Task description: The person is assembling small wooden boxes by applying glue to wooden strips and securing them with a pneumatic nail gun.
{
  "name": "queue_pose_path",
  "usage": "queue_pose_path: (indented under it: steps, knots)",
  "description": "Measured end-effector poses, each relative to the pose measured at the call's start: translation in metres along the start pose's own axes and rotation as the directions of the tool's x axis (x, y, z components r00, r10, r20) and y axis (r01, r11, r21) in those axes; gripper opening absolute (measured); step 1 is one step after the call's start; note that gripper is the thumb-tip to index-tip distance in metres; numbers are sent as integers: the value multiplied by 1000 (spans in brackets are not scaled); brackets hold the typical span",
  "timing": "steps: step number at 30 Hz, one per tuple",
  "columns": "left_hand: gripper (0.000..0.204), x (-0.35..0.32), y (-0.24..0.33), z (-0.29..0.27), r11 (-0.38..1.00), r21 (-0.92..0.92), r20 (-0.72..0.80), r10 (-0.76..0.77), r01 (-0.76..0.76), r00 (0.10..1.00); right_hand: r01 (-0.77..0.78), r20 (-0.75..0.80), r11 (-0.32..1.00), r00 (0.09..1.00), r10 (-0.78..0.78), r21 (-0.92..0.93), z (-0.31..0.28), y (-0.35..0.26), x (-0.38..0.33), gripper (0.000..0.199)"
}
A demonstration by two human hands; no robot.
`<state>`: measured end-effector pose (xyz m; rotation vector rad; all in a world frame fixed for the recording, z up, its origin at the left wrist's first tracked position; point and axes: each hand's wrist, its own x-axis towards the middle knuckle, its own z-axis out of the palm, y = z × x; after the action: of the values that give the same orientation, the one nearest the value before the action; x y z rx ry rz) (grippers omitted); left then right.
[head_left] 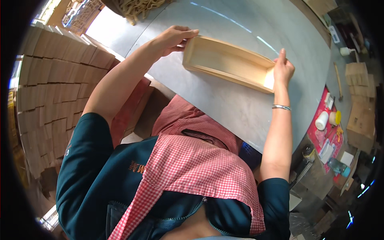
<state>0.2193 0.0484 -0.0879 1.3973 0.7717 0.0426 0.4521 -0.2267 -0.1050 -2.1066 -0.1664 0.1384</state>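
Observation:
A long, shallow, pale wooden box [230,61] without a lid is held over the grey tabletop [192,96], its hollow inside facing me. At its left end, my left hand [175,39] is closed on the corner, thumb along the upper edge and fingers partly hidden behind. The opposite short end is gripped by my right hand [283,71], thumb pointing up; its other fingers are mostly out of sight. Whether the box's underside touches the tabletop, I cannot tell.
High stacks of wooden pieces [52,76] stand at the left. A heap of tan cord-like loops [138,10] lies at the far edge. To the right are a hammer [339,82], a white bottle [321,120] on a red mat, a teal bottle [339,168] and stacked brown blocks [359,120].

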Motion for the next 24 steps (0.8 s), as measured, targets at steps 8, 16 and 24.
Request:
queue_pose_path:
  steps: [8,16,24]
  knots:
    - [38,5,-11,-2,999,17,16,33,-33,999,-240,149,967,963,226,84,-11,-1,15,69]
    - [39,5,-13,-2,999,6,15,40,-40,999,-324,264,943,918,296,70,-11,7,31,74]
    - [43,5,-15,-1,996,19,0,82,-82,997,-367,62,929,930,363,58,0,12,29,78]
